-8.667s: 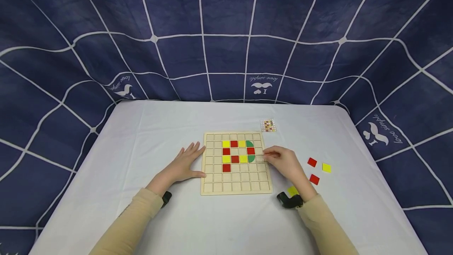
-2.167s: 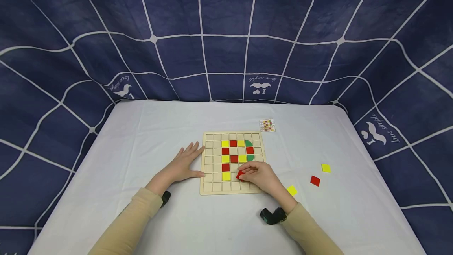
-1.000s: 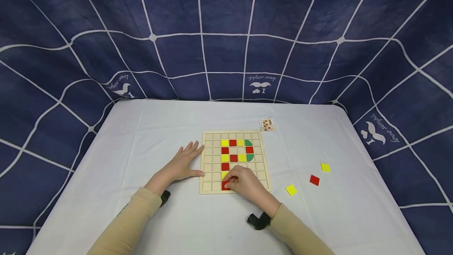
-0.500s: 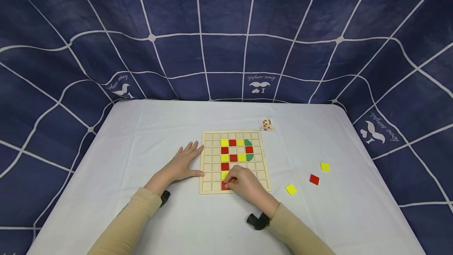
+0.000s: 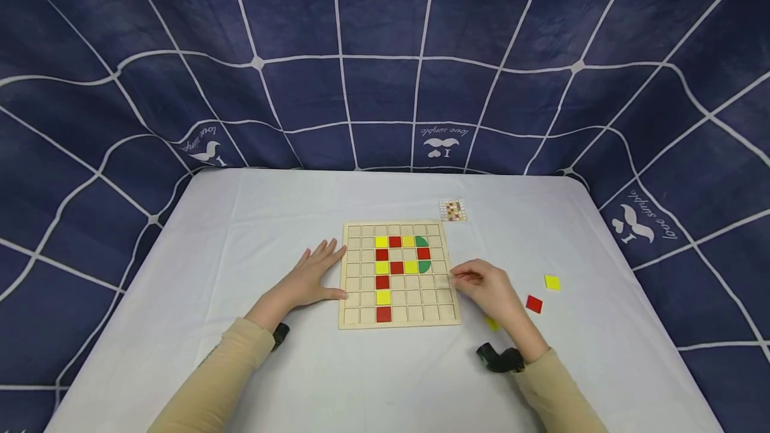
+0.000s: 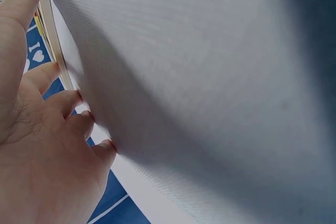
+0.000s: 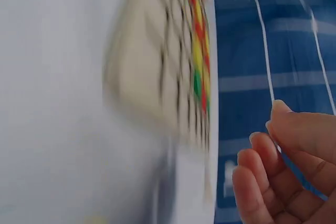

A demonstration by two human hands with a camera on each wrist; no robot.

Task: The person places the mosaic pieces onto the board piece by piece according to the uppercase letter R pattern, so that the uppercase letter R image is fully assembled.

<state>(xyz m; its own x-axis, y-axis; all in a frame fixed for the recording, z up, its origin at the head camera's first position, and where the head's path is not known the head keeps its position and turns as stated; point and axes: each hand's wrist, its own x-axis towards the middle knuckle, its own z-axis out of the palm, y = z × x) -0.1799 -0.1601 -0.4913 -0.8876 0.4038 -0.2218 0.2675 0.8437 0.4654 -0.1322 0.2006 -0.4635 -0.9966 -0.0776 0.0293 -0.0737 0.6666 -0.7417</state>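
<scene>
A square wooden grid board point(image 5: 355, 306) lies on the table with red and yellow square tiles and two green rounded tiles set in its cells, forming a P shape. The lowest tile of its left column is a red tile point(image 5: 383, 314) in the bottom row, just under a yellow tile point(image 5: 383, 297). My left hand point(image 5: 313, 278) is spread flat, with thumb and fingertips touching the board's left edge. Off the board's right edge is my right hand point(image 5: 490, 289), its fingers loosely bent and holding nothing; in the right wrist view, its thumb and index fingertips point(image 7: 281, 107) come close together.
Right of the board lie a loose yellow tile point(image 5: 552, 282) and a loose red tile point(image 5: 534, 304). Another yellow tile point(image 5: 493, 324) is partly hidden under my right wrist. A small printed pattern card point(image 5: 452, 210) sits beyond the board's far right corner.
Over these frames a yellow tile and then a red tile were set at the foot of the left column. My right hand has let go of the red tile and moved right; the left stayed.
</scene>
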